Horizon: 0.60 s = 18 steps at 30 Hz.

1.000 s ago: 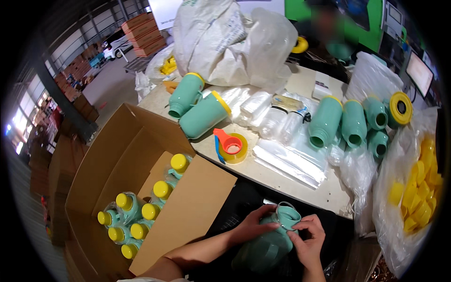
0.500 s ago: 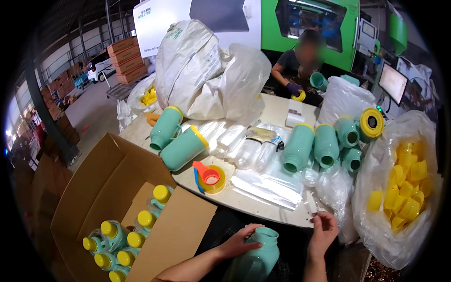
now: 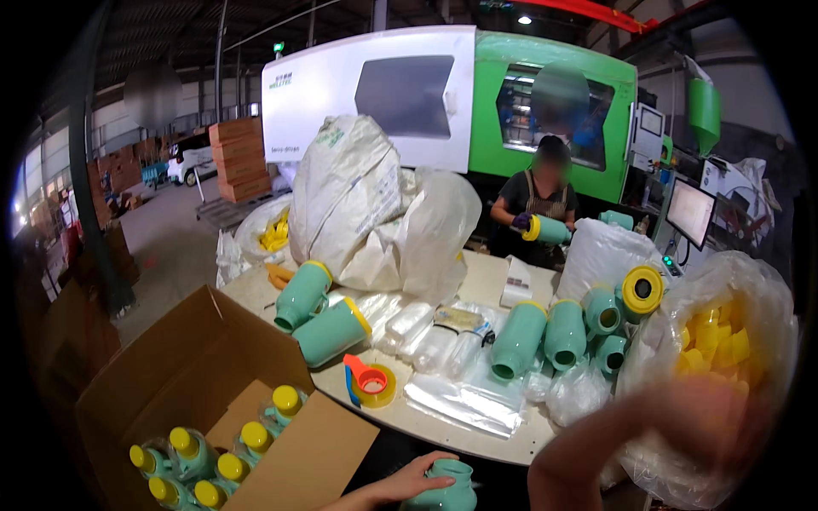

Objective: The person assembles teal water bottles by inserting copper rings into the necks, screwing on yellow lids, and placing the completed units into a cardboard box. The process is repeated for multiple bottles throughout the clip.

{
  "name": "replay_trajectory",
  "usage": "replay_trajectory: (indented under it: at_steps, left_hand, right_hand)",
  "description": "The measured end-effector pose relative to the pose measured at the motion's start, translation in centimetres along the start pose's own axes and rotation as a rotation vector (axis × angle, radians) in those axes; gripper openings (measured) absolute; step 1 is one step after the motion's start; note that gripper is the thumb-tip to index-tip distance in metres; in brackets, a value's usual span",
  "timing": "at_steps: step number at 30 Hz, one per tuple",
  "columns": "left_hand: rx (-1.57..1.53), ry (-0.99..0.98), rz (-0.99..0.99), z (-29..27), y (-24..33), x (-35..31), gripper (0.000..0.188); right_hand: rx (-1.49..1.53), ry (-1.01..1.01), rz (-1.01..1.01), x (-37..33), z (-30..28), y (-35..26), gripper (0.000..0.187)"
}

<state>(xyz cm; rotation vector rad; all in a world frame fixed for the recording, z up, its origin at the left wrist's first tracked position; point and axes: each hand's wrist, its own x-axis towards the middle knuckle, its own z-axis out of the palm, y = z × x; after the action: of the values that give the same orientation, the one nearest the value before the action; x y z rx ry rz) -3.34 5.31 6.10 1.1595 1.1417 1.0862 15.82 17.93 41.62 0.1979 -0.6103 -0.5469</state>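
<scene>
At the bottom centre my left hand [image 3: 412, 482] is closed round the neck and shoulder of an uncapped mint-green bottle [image 3: 452, 487], its lower part cut off by the frame's edge. My right hand [image 3: 703, 422], smeared by motion, reaches across to the clear plastic bag [image 3: 771, 311] at the right. Curved yellow plastic caps [image 3: 711, 336] fill this bag, and the hand hides its lower opening. Whether the fingers hold anything does not show.
To the left, an open carton [image 3: 328, 443] holds several yellow-capped bottles [image 3: 194, 453]. On the table [image 3: 285, 362] lie bottles, clear plastic sleeves [image 3: 464, 405], a tape roll [image 3: 388, 393] and a white sack [image 3: 345, 204]. Across it, a co-worker [image 3: 545, 192] handles a bottle.
My right hand has moved from beside the bottle to the yellow caps' bag. My left hand keeps the bottle. The view has tilted up. The co-worker now has a bottle raised.
</scene>
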Motion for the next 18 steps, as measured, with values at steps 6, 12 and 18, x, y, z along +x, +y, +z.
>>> replay_trajectory:
  at_steps: [6, 12, 18]
  left_hand:
    - [0.062, 0.207, 0.107, -0.9, 0.3, -3.6, 0.057]
    - [-0.138, 0.029, 0.065, -0.9, 0.6, -2.1, 0.053]
    - [-0.203, 0.159, -0.034, -1.3, 1.0, -3.6, 0.070]
  right_hand:
    - [0.063, -0.651, 0.352, -10.9, 8.8, -4.4, 0.048]
    - [0.149, -1.282, 0.928, -14.3, -18.7, -10.4, 0.030]
    - [-0.092, -1.605, 1.320, -5.9, -35.2, -14.1, 0.018]
